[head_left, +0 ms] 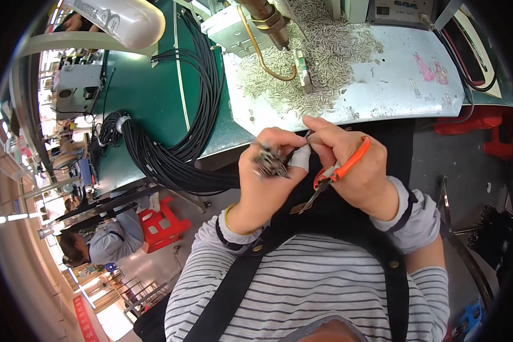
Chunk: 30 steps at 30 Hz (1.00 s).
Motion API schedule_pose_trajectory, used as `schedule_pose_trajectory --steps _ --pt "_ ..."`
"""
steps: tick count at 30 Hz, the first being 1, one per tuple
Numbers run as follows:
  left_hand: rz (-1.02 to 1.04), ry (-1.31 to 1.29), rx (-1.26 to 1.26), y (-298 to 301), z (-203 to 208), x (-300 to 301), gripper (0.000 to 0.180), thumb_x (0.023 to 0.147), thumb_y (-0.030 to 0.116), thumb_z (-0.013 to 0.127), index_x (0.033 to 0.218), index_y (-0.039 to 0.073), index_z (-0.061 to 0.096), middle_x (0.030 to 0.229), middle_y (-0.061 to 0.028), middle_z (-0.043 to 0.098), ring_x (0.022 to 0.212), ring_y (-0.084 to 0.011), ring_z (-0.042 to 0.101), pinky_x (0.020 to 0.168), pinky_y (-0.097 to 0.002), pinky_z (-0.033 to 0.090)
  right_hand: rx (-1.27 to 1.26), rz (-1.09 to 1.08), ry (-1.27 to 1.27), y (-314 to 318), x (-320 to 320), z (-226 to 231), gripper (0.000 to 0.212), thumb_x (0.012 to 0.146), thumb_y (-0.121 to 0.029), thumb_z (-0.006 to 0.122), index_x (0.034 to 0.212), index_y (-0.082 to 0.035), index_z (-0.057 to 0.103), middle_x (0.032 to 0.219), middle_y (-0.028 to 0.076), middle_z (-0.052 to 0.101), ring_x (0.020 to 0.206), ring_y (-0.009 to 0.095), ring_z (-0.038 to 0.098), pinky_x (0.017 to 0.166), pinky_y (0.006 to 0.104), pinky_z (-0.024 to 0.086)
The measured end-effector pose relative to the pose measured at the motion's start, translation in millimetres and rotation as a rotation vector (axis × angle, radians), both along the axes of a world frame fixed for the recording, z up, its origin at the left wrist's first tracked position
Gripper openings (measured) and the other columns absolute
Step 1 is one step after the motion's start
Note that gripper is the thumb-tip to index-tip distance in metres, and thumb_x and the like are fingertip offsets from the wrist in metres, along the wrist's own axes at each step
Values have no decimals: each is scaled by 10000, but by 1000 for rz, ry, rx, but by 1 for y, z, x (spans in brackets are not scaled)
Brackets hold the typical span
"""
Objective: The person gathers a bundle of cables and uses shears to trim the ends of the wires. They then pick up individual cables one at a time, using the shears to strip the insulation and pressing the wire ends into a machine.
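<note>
My left hand (261, 192) is closed around a bundle of cable ends (272, 161) with silvery metal tips, partly blurred. Its thumb has a white wrap (300, 158) on it. My right hand (366, 181) keeps orange-handled cutters (354, 159) tucked against the palm, their metal jaws pointing down toward my apron. In front of my chest, the fingertips of both hands meet at a small dark strand (309, 137), mostly hidden by the fingers. Just beyond the hands lies a pale metal worktop (376, 97).
Many small metal terminals (325, 62) are heaped on the worktop beneath a machine head (271, 23). A thick coil of black cable (154, 162) hangs over the green table's (137, 85) edge. Red stools (162, 225) stand left, where a person (111, 239) sits.
</note>
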<state>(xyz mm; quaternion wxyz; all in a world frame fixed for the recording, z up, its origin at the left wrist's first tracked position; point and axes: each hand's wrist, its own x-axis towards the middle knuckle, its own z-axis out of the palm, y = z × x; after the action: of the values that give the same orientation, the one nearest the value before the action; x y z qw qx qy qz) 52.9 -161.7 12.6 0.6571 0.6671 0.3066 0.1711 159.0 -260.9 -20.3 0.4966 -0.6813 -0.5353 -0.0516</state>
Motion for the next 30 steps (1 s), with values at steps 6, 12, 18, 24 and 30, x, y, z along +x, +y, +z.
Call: schedule_pose_trajectory --steps 6,12,18,24,30 --pt "-130 -140 560 3 -4 -4 294 609 -122 605 869 6 560 787 -56 551 696 -99 507 571 -233 406 57 235 1054 0 -9 5 53 831 -8 491 882 1 478 836 78 605 885 146 581 627 213 434" --pt "-93 -218 479 -4 -3 0 249 675 -110 587 899 -15 535 833 -63 568 724 -87 521 608 -219 424 -93 176 1120 -4 -7 16 65 852 -46 484 881 9 462 820 64 585 861 125 574 640 211 432" --pt "38 -143 -36 -3 5 0 159 749 -63 573 897 -38 518 851 -67 583 758 -75 538 659 -198 440 -14 259 1270 -5 -5 16 97 844 -94 513 819 -7 477 794 52 584 747 121 584 560 213 430" --pt "78 -127 -199 4 2 -4 174 739 -61 583 900 -26 528 831 -60 587 738 -72 543 666 -194 437 -569 196 482 -14 4 15 238 838 -173 530 646 -38 493 544 32 538 499 99 544 429 222 395" --pt "82 -64 -164 7 7 4 173 741 -56 578 903 -19 533 790 -44 579 639 -53 513 569 -172 411 -498 173 675 -6 -5 7 284 839 -197 528 597 -54 483 441 31 479 389 95 487 357 213 330"
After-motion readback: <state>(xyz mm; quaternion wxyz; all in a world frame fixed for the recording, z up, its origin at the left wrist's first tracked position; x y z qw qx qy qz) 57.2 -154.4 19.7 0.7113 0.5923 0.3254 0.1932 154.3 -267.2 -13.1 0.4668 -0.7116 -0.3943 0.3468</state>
